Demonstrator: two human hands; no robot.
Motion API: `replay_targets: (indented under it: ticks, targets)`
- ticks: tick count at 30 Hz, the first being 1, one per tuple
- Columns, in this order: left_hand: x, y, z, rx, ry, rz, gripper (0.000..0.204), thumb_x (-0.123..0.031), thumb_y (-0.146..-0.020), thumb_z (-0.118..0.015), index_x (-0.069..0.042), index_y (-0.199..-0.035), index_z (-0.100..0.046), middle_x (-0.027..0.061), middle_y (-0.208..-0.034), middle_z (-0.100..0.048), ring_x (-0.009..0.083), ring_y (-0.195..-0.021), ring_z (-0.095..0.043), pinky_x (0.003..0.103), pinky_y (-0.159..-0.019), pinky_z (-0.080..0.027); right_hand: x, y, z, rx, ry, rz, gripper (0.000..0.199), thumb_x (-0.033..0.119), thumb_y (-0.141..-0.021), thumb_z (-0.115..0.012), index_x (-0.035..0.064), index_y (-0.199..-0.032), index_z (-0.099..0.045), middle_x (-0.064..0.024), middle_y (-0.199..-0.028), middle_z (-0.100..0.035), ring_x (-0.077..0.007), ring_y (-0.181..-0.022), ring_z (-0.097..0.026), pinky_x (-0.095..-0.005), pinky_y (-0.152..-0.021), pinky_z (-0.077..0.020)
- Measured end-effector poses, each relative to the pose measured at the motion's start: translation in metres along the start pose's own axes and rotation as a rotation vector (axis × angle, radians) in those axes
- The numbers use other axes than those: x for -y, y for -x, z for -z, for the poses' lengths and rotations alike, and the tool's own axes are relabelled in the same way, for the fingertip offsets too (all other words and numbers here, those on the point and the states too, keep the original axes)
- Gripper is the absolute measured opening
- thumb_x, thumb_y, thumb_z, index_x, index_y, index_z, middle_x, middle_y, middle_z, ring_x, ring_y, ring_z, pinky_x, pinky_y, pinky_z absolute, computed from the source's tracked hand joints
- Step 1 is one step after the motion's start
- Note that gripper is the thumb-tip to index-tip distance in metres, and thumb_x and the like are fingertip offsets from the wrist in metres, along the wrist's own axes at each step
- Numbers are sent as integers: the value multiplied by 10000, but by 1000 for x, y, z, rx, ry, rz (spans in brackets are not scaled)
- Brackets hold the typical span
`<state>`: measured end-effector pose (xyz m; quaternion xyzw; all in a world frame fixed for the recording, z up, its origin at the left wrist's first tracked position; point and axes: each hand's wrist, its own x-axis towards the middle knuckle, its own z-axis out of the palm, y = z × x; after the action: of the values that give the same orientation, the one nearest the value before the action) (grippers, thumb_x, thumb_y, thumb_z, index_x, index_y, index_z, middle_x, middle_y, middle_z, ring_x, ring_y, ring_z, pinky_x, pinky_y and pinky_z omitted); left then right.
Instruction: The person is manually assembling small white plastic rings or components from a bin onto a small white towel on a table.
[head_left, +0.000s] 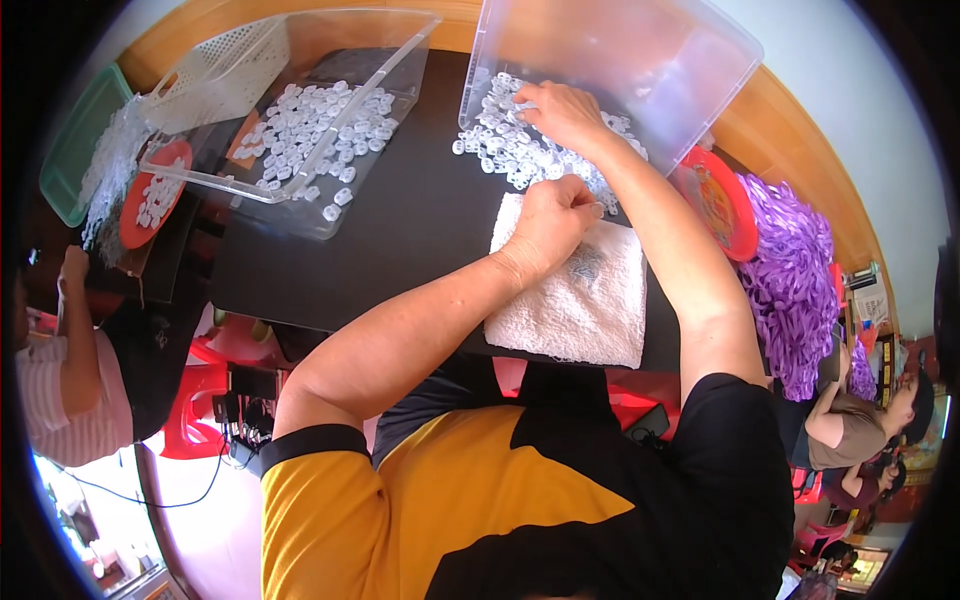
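Note:
My right hand (pixel 566 112) reaches over a pile of small white plastic pieces (pixel 510 160), which lies in and at the mouth of a clear plastic bin (pixel 640 60). Its fingers are bent and slightly apart, with the tips among the pieces. Closer to me, my left hand (pixel 552 225) hovers over the far edge of a folded white towel (pixel 570 310). Thumb and fingertips are pinched together there; whatever they hold is too small to make out. A greyish patch marks the towel beside those fingertips.
Left on the black table (pixel 400 220) stands another clear bin (pixel 310 215) with more white pieces. Beyond are a white basket (pixel 225 75), a green tray (pixel 75 150) and a red plate (pixel 130 225). At right lie a red dish (pixel 735 205) and purple ribbons (pixel 790 270). People sit at both sides.

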<state>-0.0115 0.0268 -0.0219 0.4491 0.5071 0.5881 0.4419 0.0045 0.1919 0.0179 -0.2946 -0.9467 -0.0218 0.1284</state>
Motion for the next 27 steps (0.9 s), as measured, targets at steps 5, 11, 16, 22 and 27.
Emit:
replay_targets:
  ticks: [5, 11, 16, 22, 27]
  targets:
    - [-4, 0, -1, -19, -107, -30, 148, -99, -776, -655, 39, -831, -657, 186, -766, -670, 289, -721, -650, 371, -726, -512, -1, -6, -4, 49, 33, 90, 246, 164, -809, -633, 178, -1045, -701, -132, -960, -693, -324, -932, -655, -454, -779, -500]
    - [1, 1, 0, -29, -103, -57, 150, -107, -775, -661, 33, -827, -662, 185, -758, -670, 286, -720, -652, 369, -726, -514, 2, -8, -3, 79, -32, 19, 199, 96, -739, -619, 153, -919, -680, -124, -930, -679, -321, -891, -652, -457, -751, -493]
    - [5, -1, -3, -4, -58, -78, 115, -98, -816, -648, 16, -821, -632, 20, -643, -566, 92, -550, -503, 255, -493, -406, -8, 8, -5, -28, -45, -9, 151, 137, -748, -645, 160, -897, -663, -98, -935, -634, -310, -901, -633, -436, -746, -489]
    - [-4, -2, 2, 8, 81, 62, 91, -89, -843, -651, -3, -825, -625, 8, -628, -544, 78, -505, -479, 235, -423, -368, -38, 47, 20, -164, -512, -74, 131, 71, -797, -698, 40, -899, -621, -8, -729, -611, -105, -654, -523, -259, -622, -436]
    - [-10, 0, 1, 7, 31, 70, 95, -101, -859, -654, -9, -847, -634, 2, -655, -558, 72, -554, -506, 229, -470, -400, -47, 125, 40, -95, -849, -238, 108, 65, -826, -674, 18, -919, -642, -8, -780, -632, -95, -695, -561, -231, -630, -425]
